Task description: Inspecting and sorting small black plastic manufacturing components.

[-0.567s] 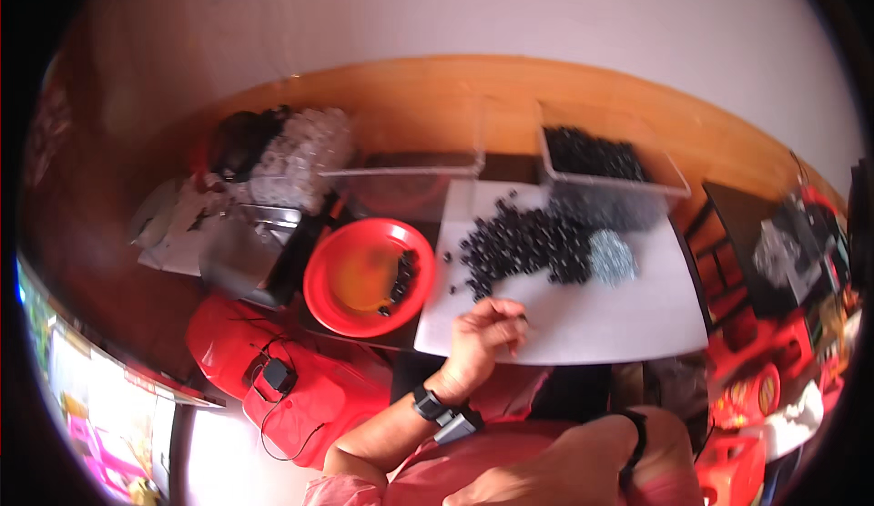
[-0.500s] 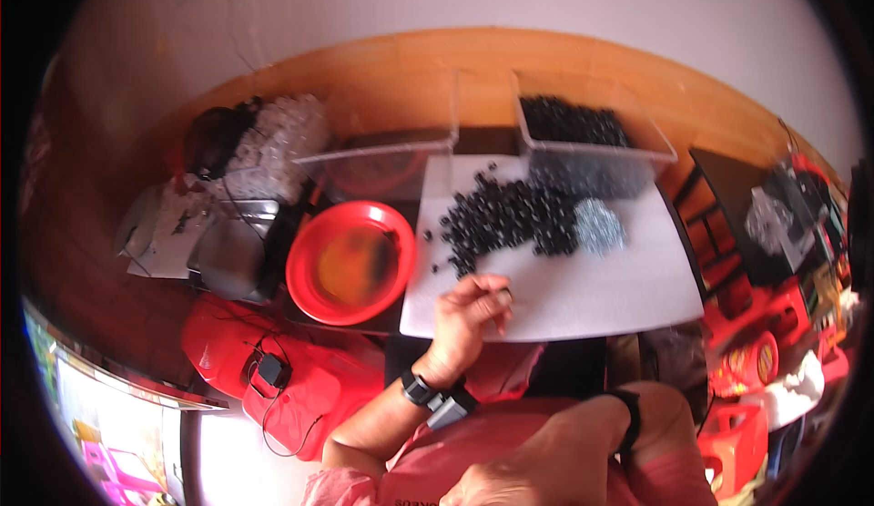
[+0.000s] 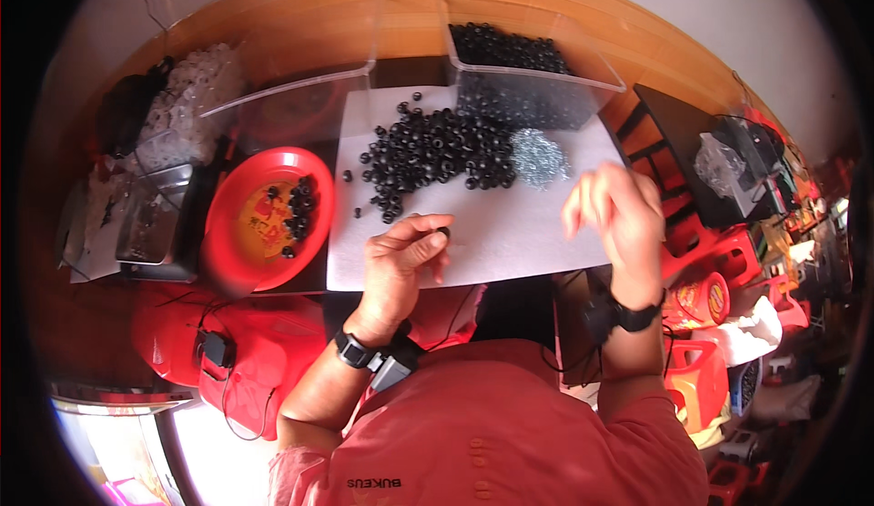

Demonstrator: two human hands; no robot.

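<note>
My left hand is closed over the near part of the white sheet, pinching a small round black plastic piece between thumb and fingertips. My right hand hovers at the sheet's right side, fingers bent and smeared by motion; whether anything is in them I cannot see. Just left of it lies a heap of small silvery metal pieces, too fine to name. Beyond my left hand spreads a pile of round black pieces, some showing a hole.
A red plate at the left carries several black pieces. Behind the sheet stands a clear bin of black pieces, with another clear bin to its left. A metal tray sits far left; red stools stand at the right.
My right arm has swung out from close to my body to the right side of the sheet. My left hand keeps its pinch. The view has tilted, shifting the table up and left.
</note>
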